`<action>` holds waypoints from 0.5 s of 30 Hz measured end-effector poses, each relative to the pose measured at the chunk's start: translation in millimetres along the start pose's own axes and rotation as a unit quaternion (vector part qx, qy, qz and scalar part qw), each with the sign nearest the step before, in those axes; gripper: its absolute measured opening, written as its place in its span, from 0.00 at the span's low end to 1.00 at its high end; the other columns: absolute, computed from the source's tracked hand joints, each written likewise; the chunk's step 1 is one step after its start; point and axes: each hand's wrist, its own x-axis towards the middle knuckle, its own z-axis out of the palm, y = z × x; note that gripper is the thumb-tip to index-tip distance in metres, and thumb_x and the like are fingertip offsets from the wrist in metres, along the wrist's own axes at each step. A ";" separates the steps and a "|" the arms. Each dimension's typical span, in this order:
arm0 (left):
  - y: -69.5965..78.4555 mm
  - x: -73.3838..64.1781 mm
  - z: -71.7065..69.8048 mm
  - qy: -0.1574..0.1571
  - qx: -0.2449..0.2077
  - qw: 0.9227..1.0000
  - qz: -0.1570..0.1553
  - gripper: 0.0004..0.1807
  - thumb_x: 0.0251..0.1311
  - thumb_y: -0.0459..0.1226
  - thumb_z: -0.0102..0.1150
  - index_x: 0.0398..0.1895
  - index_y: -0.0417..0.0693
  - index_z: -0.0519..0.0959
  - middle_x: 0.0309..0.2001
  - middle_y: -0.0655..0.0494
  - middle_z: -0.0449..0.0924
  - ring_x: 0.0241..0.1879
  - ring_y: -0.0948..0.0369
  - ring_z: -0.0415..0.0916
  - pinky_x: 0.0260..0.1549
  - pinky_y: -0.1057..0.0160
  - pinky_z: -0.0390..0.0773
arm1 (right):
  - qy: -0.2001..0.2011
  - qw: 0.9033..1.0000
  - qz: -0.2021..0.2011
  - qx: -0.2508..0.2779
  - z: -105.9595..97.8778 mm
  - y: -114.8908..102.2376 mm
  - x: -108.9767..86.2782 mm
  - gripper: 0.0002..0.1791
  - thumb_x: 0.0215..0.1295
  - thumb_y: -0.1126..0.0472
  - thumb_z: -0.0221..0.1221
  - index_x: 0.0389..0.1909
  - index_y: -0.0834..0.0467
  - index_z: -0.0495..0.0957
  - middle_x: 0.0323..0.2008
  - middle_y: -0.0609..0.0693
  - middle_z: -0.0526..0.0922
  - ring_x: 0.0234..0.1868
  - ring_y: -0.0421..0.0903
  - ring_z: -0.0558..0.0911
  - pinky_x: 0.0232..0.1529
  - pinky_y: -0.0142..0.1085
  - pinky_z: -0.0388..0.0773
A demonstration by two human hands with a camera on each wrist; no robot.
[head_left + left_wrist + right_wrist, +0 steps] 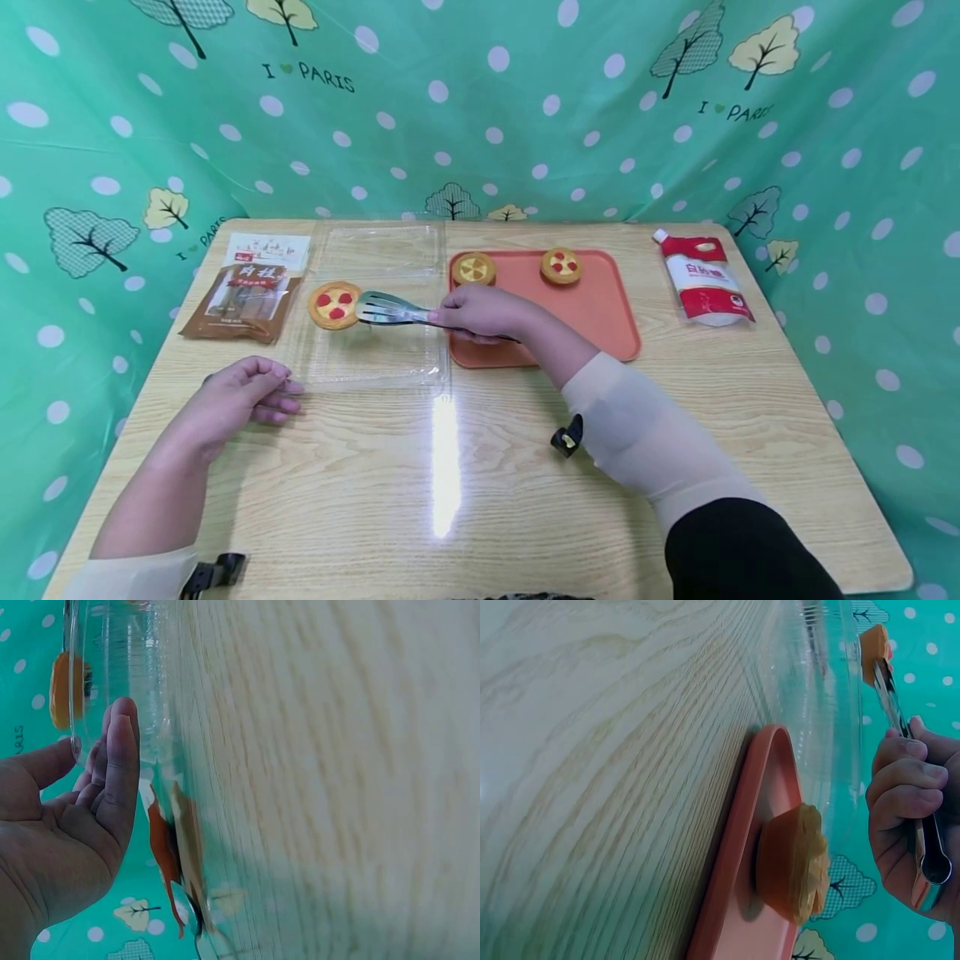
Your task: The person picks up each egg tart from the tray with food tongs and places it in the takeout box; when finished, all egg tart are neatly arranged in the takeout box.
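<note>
My right hand [487, 312] grips metal tongs [393, 310], their slotted end on a round tart with red pieces [335, 305]. That tart hangs over a clear plastic container [375, 367] and shows raised above it in the right wrist view. At the container's front left corner is my left hand [251, 390]; in the left wrist view its thumb and fingers [120, 765] pinch the clear rim. An orange-pink tray [592, 321] next to the container bears a wedge-patterned tart [474, 268] and another red-topped tart [561, 266].
A brown and white packet [247, 292] lies left of the container. On the right lies a red and white spouted pouch [705, 279]. Green spotted cloth [495, 100] surrounds the wooden table [360, 500] at the back and sides.
</note>
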 end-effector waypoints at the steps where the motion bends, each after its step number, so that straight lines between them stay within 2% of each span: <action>1: 0.1 -0.1 0.1 0.000 0.001 1.000 -0.001 0.21 0.78 0.44 0.38 0.56 0.32 0.64 0.53 0.37 0.80 0.42 0.58 0.85 0.42 0.57 0.87 | -0.001 1.000 0.001 -0.002 0.7 -1.2 1.6 0.29 0.71 0.39 0.52 0.34 0.65 0.75 0.14 0.47 0.68 0.10 0.42 0.63 0.11 0.33 0.61; 9: -0.4 0.3 0.1 0.001 0.000 1.000 -0.002 0.21 0.78 0.44 0.39 0.57 0.33 0.64 0.52 0.39 0.81 0.42 0.58 0.84 0.43 0.56 0.87 | -0.012 0.999 0.018 -0.025 4.5 -11.0 14.3 0.28 0.72 0.40 0.51 0.38 0.65 0.76 0.14 0.47 0.69 0.11 0.42 0.64 0.13 0.34 0.63; 15: -1.6 0.0 -0.4 0.002 0.001 1.000 0.002 0.20 0.78 0.44 0.39 0.56 0.33 0.64 0.50 0.42 0.81 0.42 0.59 0.84 0.42 0.57 0.87 | -0.019 0.997 0.036 -0.067 5.5 -20.1 25.8 0.28 0.74 0.42 0.50 0.38 0.66 0.77 0.14 0.47 0.68 0.11 0.42 0.65 0.13 0.33 0.66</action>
